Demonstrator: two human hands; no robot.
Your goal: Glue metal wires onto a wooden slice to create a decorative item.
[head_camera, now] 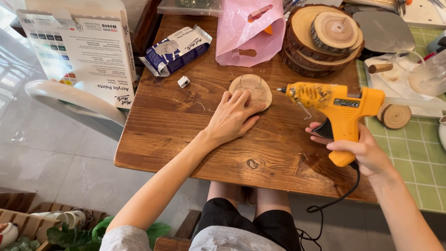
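- The left hand (233, 117) lies palm down and flat on the wooden worktop (186, 135), fingers stretched out and close together, gripping nothing
- Its fingertips (244, 96) rest on the near edge of a small round wood slice (253, 86), which lies flat near the middle of the worktop with thin strands of glue across its face
- The right hand (360, 148) is closed around the handle of a yellow glue gun (337, 107), with a finger at the dark trigger; the other fingers wrap the grip
- The glue gun is held level above the worktop, nozzle pointing left toward the wood slice, its tip just beside the slice's right edge but not touching it; whether any glue is at the tip cannot be told
- A black cord (339, 200) hangs from the base of the gun down over the worktop's front edge
- Behind the slice sits a pink plastic bag (241, 37), and to its right a stack of larger wood rounds (323, 39)
- A blue and white packet (176, 50) and a small white piece (183, 82) lie to the left of the slice, well apart from the left hand
- Another small wood slice (396, 116) lies at the right, beyond the gun, beside a green checked mat (411, 158)
- A white box of paints (83, 51) stands on a chair at the far left
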